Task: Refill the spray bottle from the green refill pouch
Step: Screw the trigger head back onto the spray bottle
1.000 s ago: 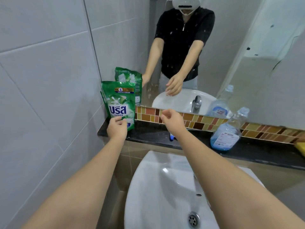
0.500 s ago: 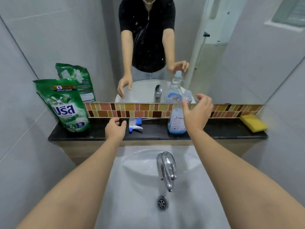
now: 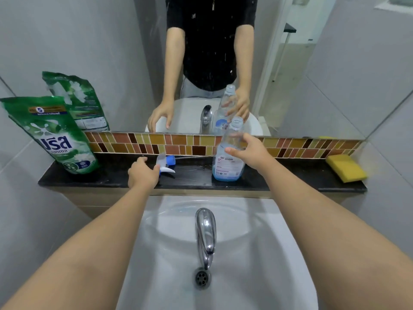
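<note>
The green refill pouch (image 3: 57,139) stands at the left end of the black shelf (image 3: 290,177), leaning on the wall. The clear spray bottle (image 3: 228,162) stands uncapped on the shelf behind the tap, with a little blue liquid at its bottom. My right hand (image 3: 248,149) curls round its shoulder, thumb in front and fingers behind. The blue and white spray head (image 3: 166,163) lies on the shelf, its tube pointing right. My left hand (image 3: 143,173) rests at the shelf's front edge, fingers relaxed, beside the trigger.
A white basin (image 3: 257,253) with a chrome tap (image 3: 205,231) lies below the shelf. A yellow sponge (image 3: 345,167) sits at the shelf's right end. The mirror (image 3: 312,74) above the tile strip reflects the person, pouch and bottle. Tiled walls close both sides.
My right hand has moved forward from beside the bottle and closed round its shoulder. My left hand has slid right along the shelf, up to the spray head.
</note>
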